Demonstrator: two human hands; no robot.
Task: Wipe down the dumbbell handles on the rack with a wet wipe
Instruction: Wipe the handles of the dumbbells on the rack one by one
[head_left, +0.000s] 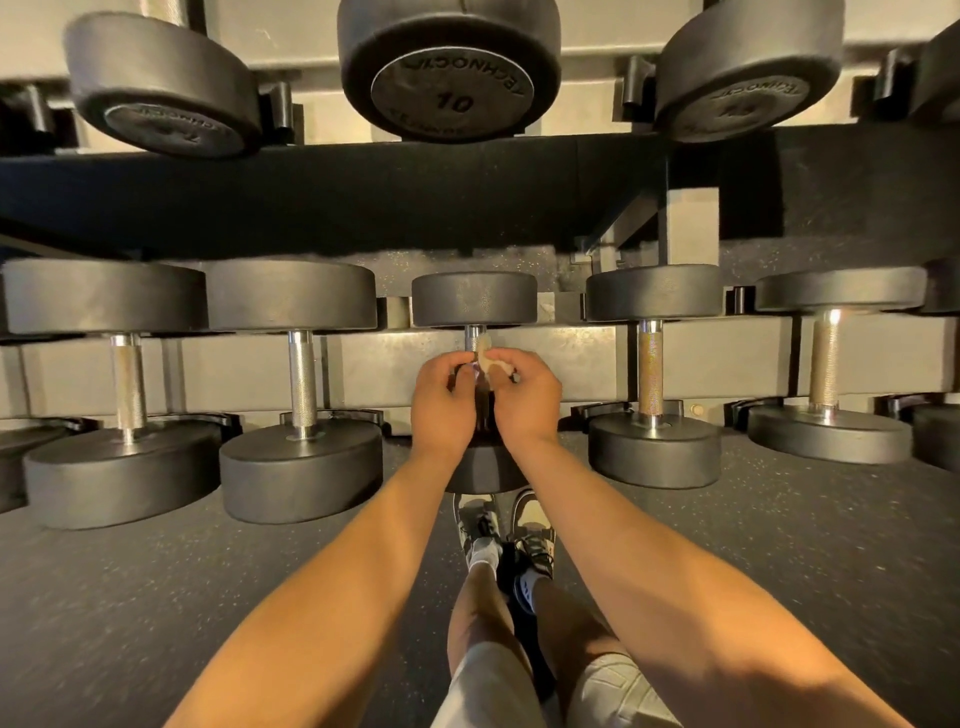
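Both my hands are up at the middle dumbbell (474, 299) on the rack's (363, 364) lower tier, meeting over its handle (474, 335). The right hand (522, 397) pinches the crumpled wipe (485, 358) against the handle, just under the far head. The left hand (444, 400) is curled close beside it, fingertips at the wipe. Whether it grips wipe or handle, I can't tell. Bigger dumbbells (301, 374) flank it along the tier.
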